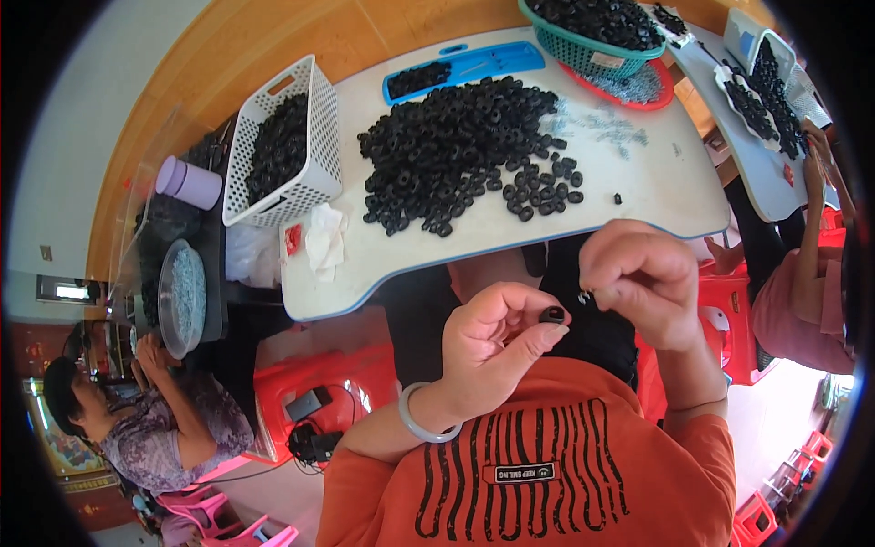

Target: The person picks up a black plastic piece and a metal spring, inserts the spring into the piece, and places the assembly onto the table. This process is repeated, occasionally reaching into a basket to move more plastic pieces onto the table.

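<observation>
Your left hand pinches a black piece; at its two o'clock, your right hand has fingers closed on a shiny bit (possibly coiled). Best steady both, aligning squarely.

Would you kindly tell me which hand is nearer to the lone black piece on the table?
Right. The right hand is just below the lone black piece in the view; the left hand is farther away, lower and to its left.
</observation>
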The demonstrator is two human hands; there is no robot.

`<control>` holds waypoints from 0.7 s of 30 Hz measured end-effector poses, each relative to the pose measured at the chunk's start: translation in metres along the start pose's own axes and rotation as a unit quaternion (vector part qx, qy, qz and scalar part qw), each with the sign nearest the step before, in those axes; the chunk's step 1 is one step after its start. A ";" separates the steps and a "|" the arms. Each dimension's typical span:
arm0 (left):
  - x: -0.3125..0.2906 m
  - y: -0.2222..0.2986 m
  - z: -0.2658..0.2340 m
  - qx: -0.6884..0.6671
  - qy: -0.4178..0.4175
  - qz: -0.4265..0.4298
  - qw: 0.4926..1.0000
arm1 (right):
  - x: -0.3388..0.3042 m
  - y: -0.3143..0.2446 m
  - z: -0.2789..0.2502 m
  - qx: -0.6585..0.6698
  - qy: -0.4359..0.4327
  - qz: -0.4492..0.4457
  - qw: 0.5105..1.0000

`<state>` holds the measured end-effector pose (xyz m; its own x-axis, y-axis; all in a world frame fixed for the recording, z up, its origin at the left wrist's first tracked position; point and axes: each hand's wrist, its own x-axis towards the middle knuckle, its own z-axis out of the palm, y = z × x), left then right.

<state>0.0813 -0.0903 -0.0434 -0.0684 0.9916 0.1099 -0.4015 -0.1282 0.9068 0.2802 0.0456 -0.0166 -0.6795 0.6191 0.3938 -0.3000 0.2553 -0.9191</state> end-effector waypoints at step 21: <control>-0.008 -0.008 -0.005 0.202 0.005 0.131 0.971 | 0.002 -0.008 0.019 -0.142 -0.063 -0.079 0.985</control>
<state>0.0802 -0.0973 -0.0537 -0.1300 0.9257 0.3553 0.0207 -0.3558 0.9343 0.2690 0.0309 -0.0088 -0.7218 0.4631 0.5143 -0.2219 0.5490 -0.8058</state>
